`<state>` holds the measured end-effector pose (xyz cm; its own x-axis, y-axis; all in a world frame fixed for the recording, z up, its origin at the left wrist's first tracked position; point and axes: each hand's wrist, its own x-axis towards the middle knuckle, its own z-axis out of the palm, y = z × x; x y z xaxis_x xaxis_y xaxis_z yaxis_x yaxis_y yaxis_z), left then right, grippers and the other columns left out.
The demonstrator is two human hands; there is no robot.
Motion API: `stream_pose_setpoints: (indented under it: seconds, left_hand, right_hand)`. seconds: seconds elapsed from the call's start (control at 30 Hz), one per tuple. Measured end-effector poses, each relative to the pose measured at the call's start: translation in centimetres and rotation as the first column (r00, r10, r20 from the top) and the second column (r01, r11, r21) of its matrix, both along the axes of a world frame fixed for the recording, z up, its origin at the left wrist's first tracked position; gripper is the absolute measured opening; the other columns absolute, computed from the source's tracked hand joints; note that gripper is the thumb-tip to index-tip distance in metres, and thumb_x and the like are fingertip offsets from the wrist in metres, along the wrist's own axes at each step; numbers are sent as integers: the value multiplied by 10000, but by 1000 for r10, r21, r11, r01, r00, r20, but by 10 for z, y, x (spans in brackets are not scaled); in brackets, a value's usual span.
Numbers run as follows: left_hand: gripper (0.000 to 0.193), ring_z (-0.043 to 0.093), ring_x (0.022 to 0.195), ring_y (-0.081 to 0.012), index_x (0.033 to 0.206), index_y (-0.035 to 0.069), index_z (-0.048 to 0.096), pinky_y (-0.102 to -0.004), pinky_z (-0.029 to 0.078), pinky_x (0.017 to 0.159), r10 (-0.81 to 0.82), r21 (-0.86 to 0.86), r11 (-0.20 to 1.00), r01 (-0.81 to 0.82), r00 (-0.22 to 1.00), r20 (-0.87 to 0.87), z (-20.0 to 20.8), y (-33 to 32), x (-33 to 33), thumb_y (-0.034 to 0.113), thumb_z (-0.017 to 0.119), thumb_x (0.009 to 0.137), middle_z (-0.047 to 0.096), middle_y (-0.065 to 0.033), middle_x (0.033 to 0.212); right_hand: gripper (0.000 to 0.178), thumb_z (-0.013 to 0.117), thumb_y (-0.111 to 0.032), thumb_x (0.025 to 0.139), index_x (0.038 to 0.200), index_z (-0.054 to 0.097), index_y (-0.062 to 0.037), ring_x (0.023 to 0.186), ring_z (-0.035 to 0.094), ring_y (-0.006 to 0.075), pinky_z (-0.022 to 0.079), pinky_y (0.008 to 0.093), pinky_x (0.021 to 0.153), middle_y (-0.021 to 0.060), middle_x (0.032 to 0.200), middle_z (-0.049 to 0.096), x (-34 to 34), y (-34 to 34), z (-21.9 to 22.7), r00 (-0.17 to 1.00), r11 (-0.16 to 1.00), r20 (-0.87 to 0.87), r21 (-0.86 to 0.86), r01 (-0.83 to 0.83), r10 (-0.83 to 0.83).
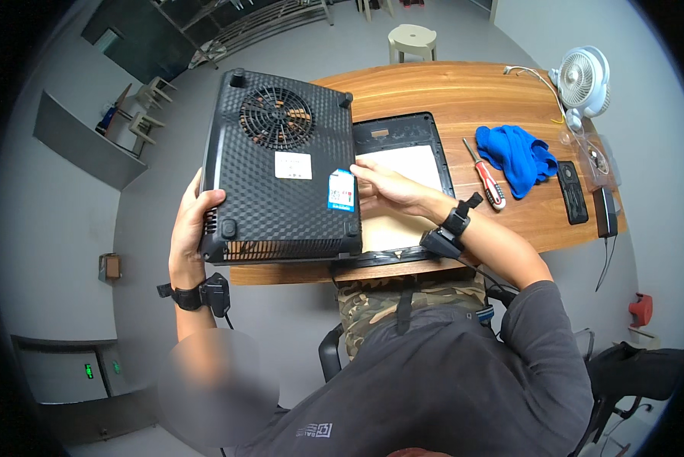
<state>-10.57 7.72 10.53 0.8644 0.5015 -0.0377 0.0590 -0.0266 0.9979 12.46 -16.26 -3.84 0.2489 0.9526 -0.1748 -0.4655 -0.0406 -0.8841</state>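
Note:
A black plastic appliance housing [273, 206], which looks like the base of an induction cooker, is tilted up above the table's left part. A round fan grille [276, 118], small corner feet, and a white and a blue label show on its textured face. My left hand [189, 221] grips its left edge, thumb on the face and fingers behind. At the right edge, my right hand [387, 186] holds it, with some fingers hidden behind. Under and beside my right hand lies a black rectangular frame [442, 164] with a pale panel in it.
A red-and-white screwdriver [491, 185] and a blue cloth [515, 156] lie on the wooden table [433, 91]. Farther right are a black tray-like piece [572, 192], a black box with a cable [605, 213] and a white fan [583, 80]. A stool [412, 38] stands beyond the table.

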Motion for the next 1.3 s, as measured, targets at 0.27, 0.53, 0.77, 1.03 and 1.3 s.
stream_pose_setpoints:
  seconds: [0.27, 0.53, 0.77, 1.03, 1.3]
  left_hand:
    - [713, 634, 1082, -178, 1418, -52, 464, -291, 501, 974, -80, -112, 989, 93, 990, 114, -38, -42, 20, 224, 705, 806, 628, -128, 1234]
    - [916, 536, 1303, -223, 1542, -41, 322, -332, 418, 1109, -258, -269, 928, 259, 965, 40, -117, -85, 45, 286, 736, 794, 524, -154, 1446]
    - [607, 599, 1130, -151, 1449, -28, 437, -295, 503, 973, -228, -428, 882, 198, 974, -19, -148, -101, 67, 140, 693, 925, 608, -104, 1297]
    - [436, 635, 1067, -155, 1330, -28, 537, -298, 524, 946, -62, -381, 924, 35, 996, -57, -193, -81, 73, 140, 693, 959, 661, -98, 1218]
    - [413, 649, 1016, -153, 1307, -34, 538, -293, 543, 900, -77, -341, 939, 36, 991, -107, -193, -77, 78, 153, 679, 967, 671, -93, 1182]
  right_hand:
    - [602, 556, -327, 1072, 1554, 311, -62, 931, 577, 83, 507, 258, 808, 36, 1212, 613, 14, -84, 3, 950, 965, 172, 14, 262, -261]
    - [688, 604, -251, 1045, 1581, 225, -42, 1185, 601, 162, 551, 320, 889, 107, 1391, 568, 2, -181, -5, 899, 914, 232, -77, 398, -372]
    - [744, 653, -256, 1022, 1585, 238, -4, 1090, 631, 144, 511, 275, 850, 88, 1209, 637, 25, -189, -20, 860, 882, 380, -187, 433, -341]
    - [727, 625, -244, 1031, 1538, 246, 112, 1112, 666, 180, 547, 285, 924, 208, 1284, 652, 52, -134, -38, 876, 916, 317, -51, 399, -363]
    - [668, 632, -281, 1024, 1481, 361, 124, 929, 663, 122, 532, 255, 761, 169, 1138, 699, 58, -134, -62, 842, 917, 416, -43, 396, -344]
